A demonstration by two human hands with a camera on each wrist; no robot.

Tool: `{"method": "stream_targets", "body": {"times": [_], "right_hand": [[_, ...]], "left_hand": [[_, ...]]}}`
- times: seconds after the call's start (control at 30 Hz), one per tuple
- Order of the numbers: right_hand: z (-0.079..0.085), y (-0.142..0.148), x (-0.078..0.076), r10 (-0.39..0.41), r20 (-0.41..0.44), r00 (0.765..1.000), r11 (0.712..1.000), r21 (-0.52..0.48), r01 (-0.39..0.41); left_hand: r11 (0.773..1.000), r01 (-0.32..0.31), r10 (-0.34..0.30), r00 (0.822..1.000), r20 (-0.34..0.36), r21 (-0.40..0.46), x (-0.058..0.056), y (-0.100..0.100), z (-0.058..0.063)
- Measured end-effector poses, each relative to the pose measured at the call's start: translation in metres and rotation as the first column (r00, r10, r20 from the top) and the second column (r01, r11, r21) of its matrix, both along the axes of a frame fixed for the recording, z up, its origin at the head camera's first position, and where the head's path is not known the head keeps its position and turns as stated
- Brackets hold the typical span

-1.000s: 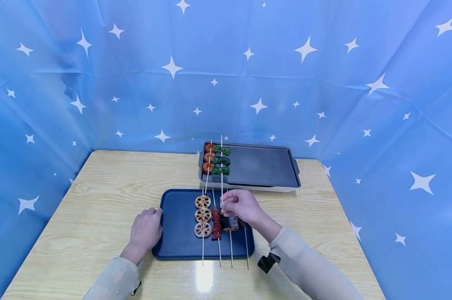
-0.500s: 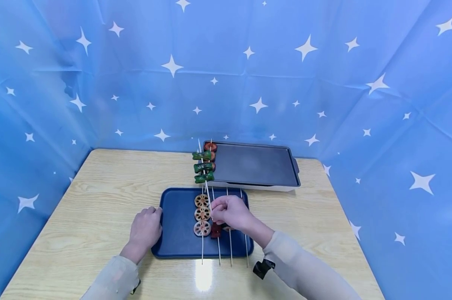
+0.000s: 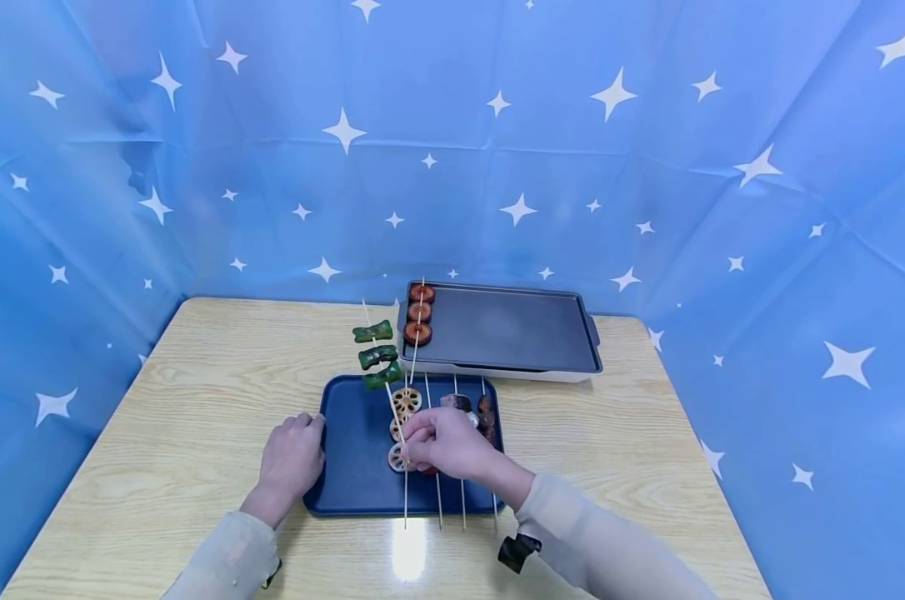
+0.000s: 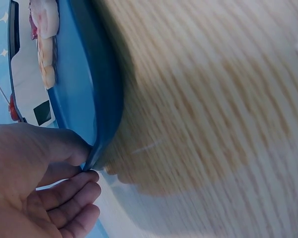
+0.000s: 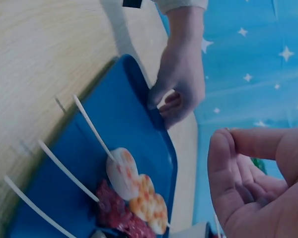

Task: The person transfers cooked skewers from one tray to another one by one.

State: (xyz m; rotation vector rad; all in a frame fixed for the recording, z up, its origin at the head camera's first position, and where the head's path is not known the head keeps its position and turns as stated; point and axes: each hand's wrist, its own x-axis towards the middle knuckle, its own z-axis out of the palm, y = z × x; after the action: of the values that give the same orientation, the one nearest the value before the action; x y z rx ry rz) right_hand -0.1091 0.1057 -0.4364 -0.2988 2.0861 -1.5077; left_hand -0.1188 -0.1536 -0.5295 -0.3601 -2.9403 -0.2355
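Note:
My right hand [image 3: 452,442] pinches the lower stick of a skewer with green pepper pieces [image 3: 378,356]. It is held over the tray, leaning up and to the left. Most of this skewer is hidden in the right wrist view, behind my fingers. My left hand [image 3: 291,457] grips the left rim of a dark blue tray [image 3: 355,467], thumb above and fingers below in the left wrist view. Under my right hand lies a skewer of lotus root slices [image 3: 406,402], partly covered. Beside it is a dark red meat skewer [image 5: 114,208], largely hidden by my hand from above.
Farther right on the tray lie a skewer with dark-skinned pieces [image 3: 456,402] and a brown one [image 3: 487,417]. Behind the tray stands a dark griddle [image 3: 505,325] with a skewer of reddish-brown rounds [image 3: 419,312] along its left side. A starry blue curtain [image 3: 452,167] surrounds the table.
My right hand has moved left and toward me, carrying the green pepper skewer from over the griddle to the tray's upper left. My left hand has stayed on the rim.

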Motion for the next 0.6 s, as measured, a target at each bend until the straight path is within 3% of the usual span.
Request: {"method": "stream_targets", "body": {"times": [0.27,0.6], "right_hand": [[-0.008,-0.009,0.009,0.043,-0.07,0.997,0.996,0.086,-0.037],[-0.025,-0.023,0.022,-0.018,0.032,0.999,0.999,0.044,0.017]], "left_hand": [[1.0,0.012,-0.012,1.0,-0.006,0.002,-0.001,0.0,0.0],[1.0,0.011,-0.01,1.0,-0.019,0.001,-0.001,-0.001,-0.001]]}}
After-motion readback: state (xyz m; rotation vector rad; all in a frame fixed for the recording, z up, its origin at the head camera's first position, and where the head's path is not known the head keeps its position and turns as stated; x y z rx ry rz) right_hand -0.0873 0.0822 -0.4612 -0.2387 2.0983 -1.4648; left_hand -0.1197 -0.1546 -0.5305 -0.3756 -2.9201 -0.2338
